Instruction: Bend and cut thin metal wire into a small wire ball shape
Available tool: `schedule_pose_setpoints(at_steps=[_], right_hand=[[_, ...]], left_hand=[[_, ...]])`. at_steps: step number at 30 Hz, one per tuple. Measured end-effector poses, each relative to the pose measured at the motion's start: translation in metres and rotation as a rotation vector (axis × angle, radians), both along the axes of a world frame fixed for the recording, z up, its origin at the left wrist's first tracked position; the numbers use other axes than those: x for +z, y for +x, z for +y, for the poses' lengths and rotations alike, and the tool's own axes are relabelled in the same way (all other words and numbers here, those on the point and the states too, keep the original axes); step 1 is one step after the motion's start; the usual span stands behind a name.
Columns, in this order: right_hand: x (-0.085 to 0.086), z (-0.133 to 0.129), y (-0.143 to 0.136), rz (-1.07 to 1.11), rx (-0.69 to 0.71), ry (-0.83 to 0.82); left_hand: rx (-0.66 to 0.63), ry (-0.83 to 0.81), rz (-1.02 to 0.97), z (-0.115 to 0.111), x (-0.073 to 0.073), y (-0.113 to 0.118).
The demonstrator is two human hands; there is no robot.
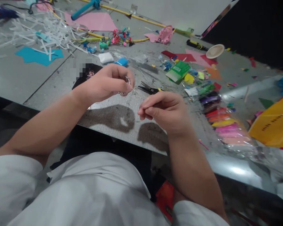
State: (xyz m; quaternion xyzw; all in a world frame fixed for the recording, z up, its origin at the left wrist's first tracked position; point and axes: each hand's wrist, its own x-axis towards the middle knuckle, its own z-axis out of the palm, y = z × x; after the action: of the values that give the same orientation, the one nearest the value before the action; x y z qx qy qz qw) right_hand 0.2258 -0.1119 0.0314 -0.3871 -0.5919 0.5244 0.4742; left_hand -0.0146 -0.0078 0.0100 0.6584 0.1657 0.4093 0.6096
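Raised over the near edge of the table, my left hand (110, 80) pinches a small silvery ring (128, 80) that looks twisted or beaded, held between thumb and fingers. To its right and slightly lower, my right hand (166, 110) is closed in a pinch with the fingertips together. Whatever sits in that pinch, if anything, is too small to make out. Just beyond the right hand lie black-handled scissors (151, 89), partly covered by it. A black item (87, 75) with a printed figure lies behind my left wrist, partly blurred out.
Across the back left spread white paper strips (49, 34) and a blue paper sheet (40, 56). Colourful small bits (121, 37), a green packet (178, 71) and a white clay packet (106, 57) lie beyond my hands. At right are bagged coloured clay packs (226, 125) and a yellow packet (273, 122).
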Motion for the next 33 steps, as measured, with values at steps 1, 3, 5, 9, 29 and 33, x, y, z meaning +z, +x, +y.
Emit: schedule_pose_setpoints(at_steps=[1, 3, 5, 9, 29, 33], right_hand=[[0.0, 0.0, 0.0, -0.001, 0.004, 0.012], [-0.002, 0.0, -0.002, -0.031, -0.024, 0.028], [-0.003, 0.0, -0.004, -0.078, -0.086, 0.037], [-0.005, 0.003, -0.003, -0.128, -0.158, 0.088], [-0.001, 0.006, -0.006, -0.098, -0.233, -0.034], [-0.002, 0.009, -0.004, -0.095, -0.222, -0.003]], left_hand=[[0.019, -0.007, -0.015, 0.001, -0.001, 0.0], [0.084, 0.005, -0.022, 0.003, -0.002, -0.002], [0.15, 0.046, 0.01, 0.004, -0.002, -0.004], [0.247, 0.107, 0.087, 0.003, -0.001, -0.005], [0.261, 0.246, 0.122, 0.017, -0.02, -0.004], [0.173, 0.191, 0.146, 0.022, -0.022, -0.006]])
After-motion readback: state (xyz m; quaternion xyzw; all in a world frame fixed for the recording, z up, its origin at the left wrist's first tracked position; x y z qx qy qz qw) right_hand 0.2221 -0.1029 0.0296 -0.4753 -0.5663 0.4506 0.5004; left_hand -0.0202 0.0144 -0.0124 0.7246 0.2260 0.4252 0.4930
